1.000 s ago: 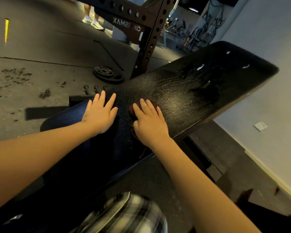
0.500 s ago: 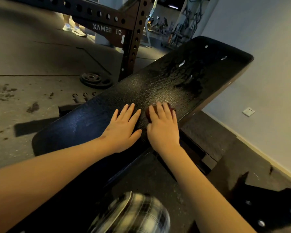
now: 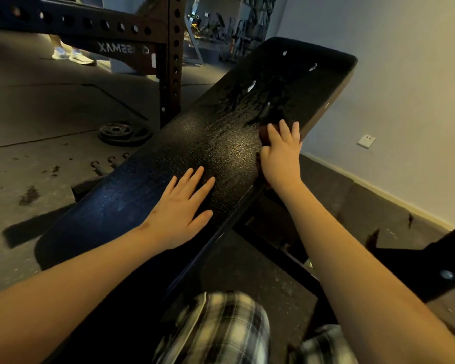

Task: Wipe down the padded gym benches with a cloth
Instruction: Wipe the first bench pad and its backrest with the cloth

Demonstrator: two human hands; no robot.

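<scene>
**Cloth slides up the bench under the right hand**

The cloth (image 3: 263, 134), a dark reddish wad, lies on the black padded bench (image 3: 200, 145) near its right edge, about two thirds of the way up the sloping pad. Only a strip of it shows. The right hand (image 3: 281, 156) lies flat over it, fingers straight and pressing down. The left hand (image 3: 181, 208) rests on the pad lower down, palm flat and fingers spread, holding nothing.

Half a second ago the two hands lay side by side at mid-pad. Now the right hand and the cloth have moved up towards the far end, and the hands are well apart. The left hand has kept its flat brace on the pad. Wet streaks (image 3: 258, 103) shine on the pad just beyond the cloth.

Counted: one bench, one cloth, two hands.

To the left of the bench stands a perforated rack upright (image 3: 170, 61), with one weight plate (image 3: 124, 133) flat on the floor at its foot and three short pegs (image 3: 111, 162) near it. A pair of white shoes (image 3: 72, 55) stands farther off. One wall socket (image 3: 366, 141) sits low on the pale wall on the right. Plaid trousers (image 3: 221, 329) fill the bottom edge, and the forearms cover the near end of the pad.
</scene>
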